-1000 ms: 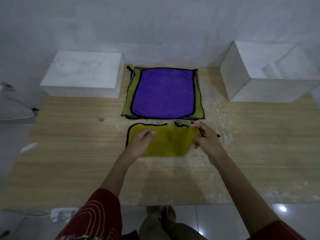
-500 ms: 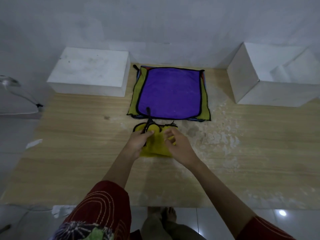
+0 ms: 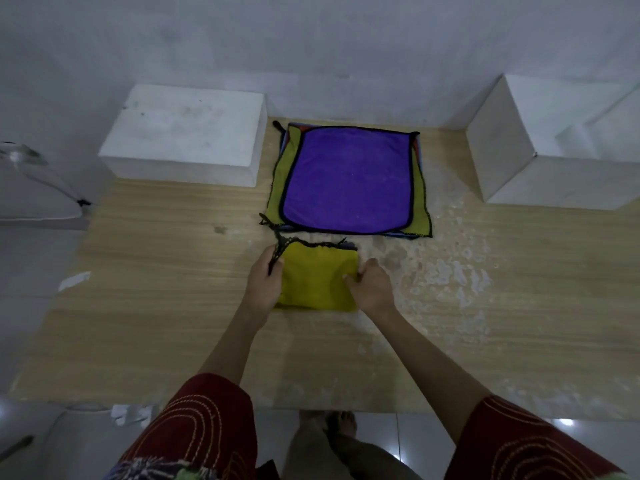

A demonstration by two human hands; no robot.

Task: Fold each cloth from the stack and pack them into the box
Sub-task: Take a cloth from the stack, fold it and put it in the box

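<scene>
A yellow cloth with black trim lies folded into a small square on the wooden table, just in front of the stack. My left hand grips its left edge, with the black hanging loop running over my fingers. On the opposite side, my right hand holds the cloth's right edge. The stack of cloths lies flat behind, with a purple cloth on top and yellow-green ones showing beneath. An open white box stands at the back right.
A closed white box sits at the back left against the wall. The table surface to the right of the cloth is worn with pale patches. My feet and the tiled floor show below the table's near edge.
The yellow cloth went from a wide strip to a small folded square. My right hand carried its right end over to the left, and both hands now hold the square's sides.
</scene>
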